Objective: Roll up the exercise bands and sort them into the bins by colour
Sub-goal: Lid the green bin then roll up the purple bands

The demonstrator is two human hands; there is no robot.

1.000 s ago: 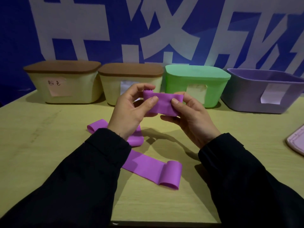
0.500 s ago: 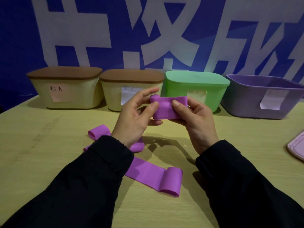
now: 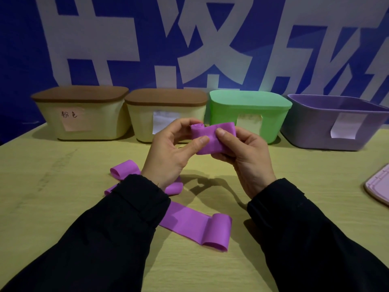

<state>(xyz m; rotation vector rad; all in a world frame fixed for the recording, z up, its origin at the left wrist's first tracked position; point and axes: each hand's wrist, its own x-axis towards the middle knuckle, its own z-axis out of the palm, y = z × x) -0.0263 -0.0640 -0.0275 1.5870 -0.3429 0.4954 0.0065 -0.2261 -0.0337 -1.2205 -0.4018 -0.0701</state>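
Roll on purple band (image 3: 212,140) got fatter; left hand (image 3: 172,152) and right hand (image 3: 246,157) both pinched it. Purple bin (image 3: 328,127) stood open, ready.

Both arms were covered by long black sleeves: the left sleeve (image 3: 117,220) and the right sleeve (image 3: 299,224) each ended in a snug cuff at the wrist. The fabric looked matte and lightly creased. The hands wore no gloves.
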